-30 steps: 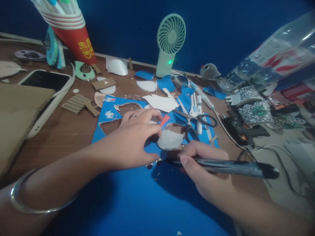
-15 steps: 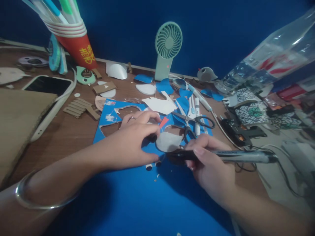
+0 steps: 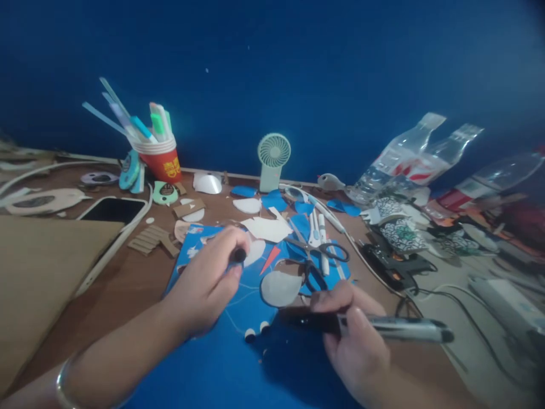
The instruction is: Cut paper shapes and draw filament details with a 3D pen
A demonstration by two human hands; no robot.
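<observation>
Already cut, by the look of it: a grey-white teardrop-shaped piece and a flat red triangle, lying loose on a blue board with cut-out openings, near black-handled metal scissors. Also seemingly complete: a small grey bird shape with a red beak, at the back of the brown wooden table. Still unjoined, apparently: teardrop, triangle and a pair of small white pieces with black ends. Gripping a thick grey-barrelled marker with black ends in the right hand, near the teardrop; too blurred to tell whether touching. Pinching a small black cylinder, perhaps a cap, in the left hand. Compared with half a second ago: left hand drawn away from the small white pieces, baring more board; marker still held; view tilted upward.
</observation>
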